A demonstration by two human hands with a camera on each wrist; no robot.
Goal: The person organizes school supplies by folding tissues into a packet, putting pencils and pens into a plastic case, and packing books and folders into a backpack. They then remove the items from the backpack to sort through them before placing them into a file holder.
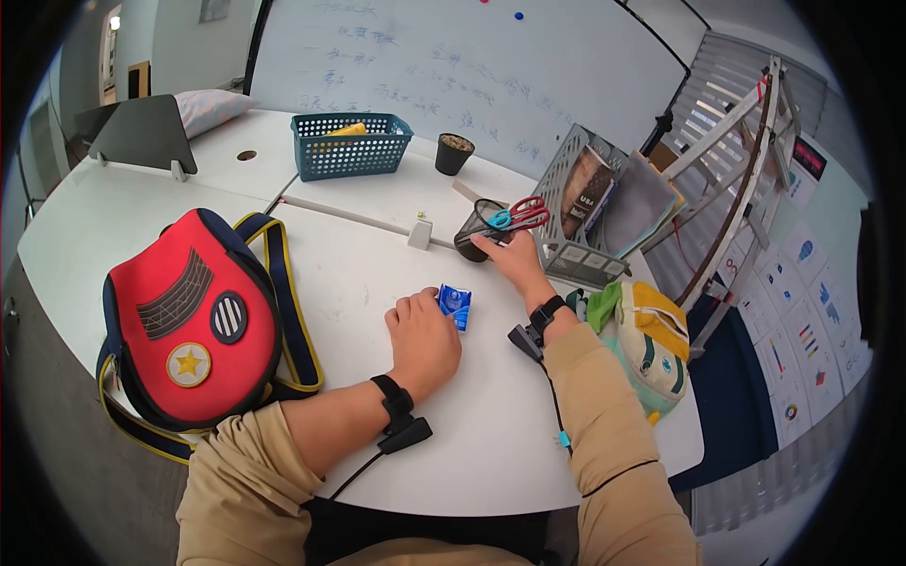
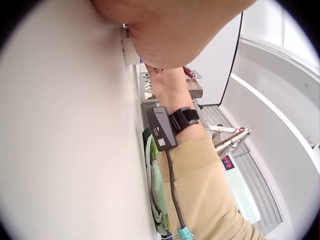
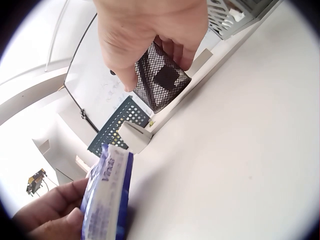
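My left hand (image 1: 423, 344) holds a blue packet (image 1: 455, 307) at its left side on the white table; in the right wrist view the fingers and thumb (image 3: 55, 215) meet the edge of the upright packet (image 3: 107, 195). Farther forward and right, my right hand (image 1: 514, 262) grips a black mesh cup (image 1: 469, 243) with red-handled and light-blue-handled scissors (image 1: 528, 213) in it. The right wrist view shows thumb and fingers on opposite sides of the cup (image 3: 162, 80). The left wrist view has the left hand (image 2: 175, 30) close up, its fingertips hidden.
A red backpack (image 1: 212, 311) lies at the left. Behind are a teal basket (image 1: 351, 160) with a yellow item and a black pot (image 1: 454, 154). A grey file rack (image 1: 583, 259) stands right of the cup, a green and white bag (image 1: 646, 349) near the right forearm.
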